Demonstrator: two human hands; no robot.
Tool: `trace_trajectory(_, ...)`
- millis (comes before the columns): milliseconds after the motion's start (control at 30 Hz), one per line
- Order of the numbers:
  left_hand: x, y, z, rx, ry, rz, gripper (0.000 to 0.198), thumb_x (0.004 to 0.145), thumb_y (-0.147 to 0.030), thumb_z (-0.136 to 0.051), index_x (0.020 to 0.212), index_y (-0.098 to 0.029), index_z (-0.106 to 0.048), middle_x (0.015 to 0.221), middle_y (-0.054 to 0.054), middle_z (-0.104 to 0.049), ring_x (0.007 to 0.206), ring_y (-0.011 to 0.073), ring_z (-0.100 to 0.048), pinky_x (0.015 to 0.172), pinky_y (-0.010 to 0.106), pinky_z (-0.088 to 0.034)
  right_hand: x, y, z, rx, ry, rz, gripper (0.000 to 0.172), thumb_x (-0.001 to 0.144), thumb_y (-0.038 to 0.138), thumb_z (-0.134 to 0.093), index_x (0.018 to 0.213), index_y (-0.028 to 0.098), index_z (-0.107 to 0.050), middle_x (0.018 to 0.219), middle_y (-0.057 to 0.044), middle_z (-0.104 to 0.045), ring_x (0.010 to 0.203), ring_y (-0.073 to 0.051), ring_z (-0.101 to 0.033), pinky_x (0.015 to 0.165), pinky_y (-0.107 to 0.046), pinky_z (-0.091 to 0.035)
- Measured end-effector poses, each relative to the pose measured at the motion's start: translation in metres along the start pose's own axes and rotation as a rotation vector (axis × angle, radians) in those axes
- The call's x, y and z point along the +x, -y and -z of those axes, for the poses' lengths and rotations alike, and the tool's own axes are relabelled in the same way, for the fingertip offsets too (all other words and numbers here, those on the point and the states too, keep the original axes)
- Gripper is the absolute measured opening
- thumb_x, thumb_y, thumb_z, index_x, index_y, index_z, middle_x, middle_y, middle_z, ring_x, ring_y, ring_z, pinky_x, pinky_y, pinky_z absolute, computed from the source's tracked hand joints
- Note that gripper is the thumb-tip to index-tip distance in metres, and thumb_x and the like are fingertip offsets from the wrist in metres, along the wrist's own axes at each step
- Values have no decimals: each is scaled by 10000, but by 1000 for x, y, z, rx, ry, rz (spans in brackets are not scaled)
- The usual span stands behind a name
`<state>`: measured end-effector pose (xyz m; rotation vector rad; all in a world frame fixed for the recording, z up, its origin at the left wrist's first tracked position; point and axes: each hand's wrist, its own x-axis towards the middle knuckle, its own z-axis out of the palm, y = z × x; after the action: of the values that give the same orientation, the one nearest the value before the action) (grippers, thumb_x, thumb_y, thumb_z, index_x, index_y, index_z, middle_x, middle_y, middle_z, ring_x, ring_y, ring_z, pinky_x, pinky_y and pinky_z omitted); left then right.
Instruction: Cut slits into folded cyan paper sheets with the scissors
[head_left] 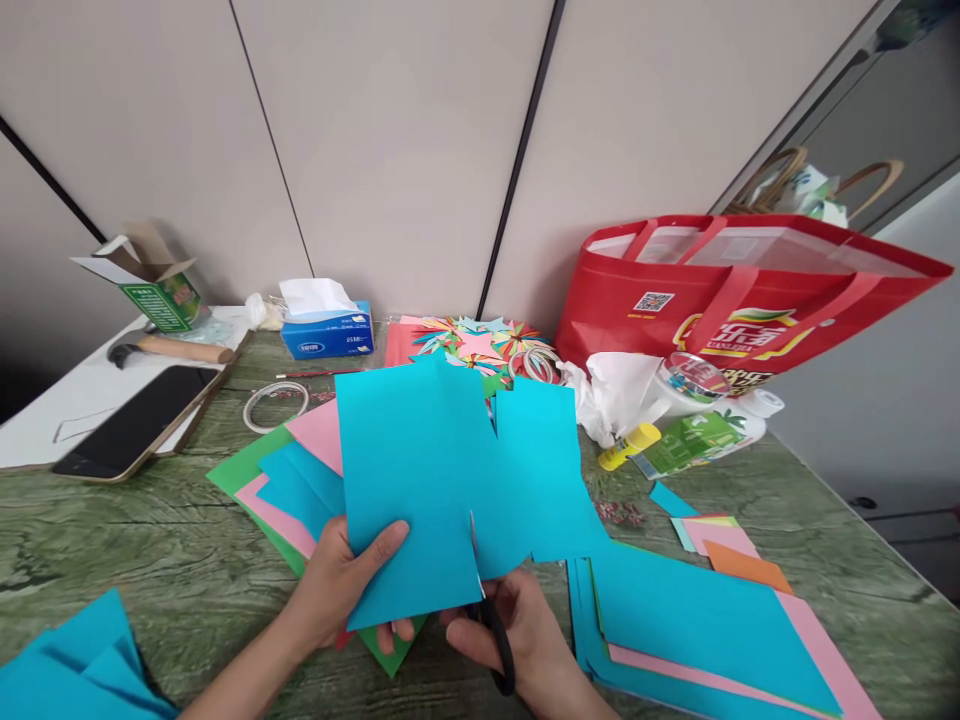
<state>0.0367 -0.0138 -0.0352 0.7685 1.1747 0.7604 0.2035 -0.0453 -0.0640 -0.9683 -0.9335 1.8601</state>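
Note:
My left hand [360,575] grips a sheet of blue paper [409,460] near its lower edge, thumb on top and fingers beneath. A pair of scissors [495,640] with black handles is in my right hand [517,630]. One blade shows on top of the blue sheet, a cut running up from its lower edge. Right of the cut, the paper spreads toward another blue piece [544,450]; whether the two are joined I cannot tell. Under the held sheet lie green paper [232,468], pink paper [319,430] and blue scraps [300,485].
Stacked coloured paper [705,610] lies at right, more blue paper [82,665] at lower left. Behind are a tape roll [274,428], a tissue box [328,335], a yellow glue stick [630,447] and a red bag [615,310]. A phone [139,420] and hammer [180,348] are at left.

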Motion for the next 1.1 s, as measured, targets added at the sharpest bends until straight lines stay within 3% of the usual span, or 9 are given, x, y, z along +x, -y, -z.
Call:
trace_trajectory(133,0,-1,-1,-15,-7,12,334,662,-434,-604,739,-114,-541,410,73,-638,295,183,-562,252,236,-445,0,3,-2,-53,-21,-1,301,593,424,-702,768,201,-599,660,-9,-593,603,-170,-519,588,-269,-434)
trace_trajectory(400,6,5,5,-36,-5,10,363,638,-418,-639,845,-138,-537,507,61,-675,366,213,-603,291,271,-471,2,-8,3,-47,-27,-81,470,551,485,-708,903,188,-612,661,-29,-612,538,-144,-496,511,-251,-417)
trace_trajectory(500,9,7,9,-94,-57,-17,415,617,-388,-670,939,-157,-546,691,66,-715,445,229,-630,361,326,-512,0,-7,4,12,43,-112,491,560,459,-717,951,182,-607,701,-36,-618,599,-159,-528,564,-254,-429)
trace_trajectory(600,9,6,12,-186,-106,-56,521,609,-334,-692,1075,-180,-516,964,85,-687,689,274,-663,529,375,-556,-5,-1,1,39,75,-138,438,550,452,-724,903,209,-632,718,-24,-610,664,-184,-544,608,-255,-431)
trace_trajectory(700,6,4,14,-250,-113,-74,628,614,-311,-694,1181,-188,-454,1037,98,-660,777,302,-652,579,405,-556,-10,4,0,10,81,-144,465,552,457,-723,939,222,-623,765,-26,-602,688,-173,-534,651,-253,-417)
trace_trajectory(833,3,2,18,-273,-132,-107,639,654,-307,-663,1229,-185,-413,991,106,-678,695,300,-664,552,422,-556,-13,1,3,-33,187,-183,524,522,422,-754,968,207,-582,701,-6,-554,681,-146,-507,630,-234,-394)
trace_trajectory(1000,8,-2,29,-317,-174,-222,704,669,-270,-655,1292,-260,-326,1187,81,-570,922,303,-608,685,396,-560,-15,2,7,-67,294,-215,412,552,370,-743,857,159,-565,635,23,-552,542,-71,-470,524,-170,-342)
trace_trajectory(1100,10,-5,34,-308,-206,-264,699,672,-282,-650,1294,-263,-331,1213,77,-547,978,313,-577,700,396,-559,-19,12,12,-111,453,-247,365,548,351,-736,809,160,-564,687,-10,-620,600,-109,-560,587,-213,-406)
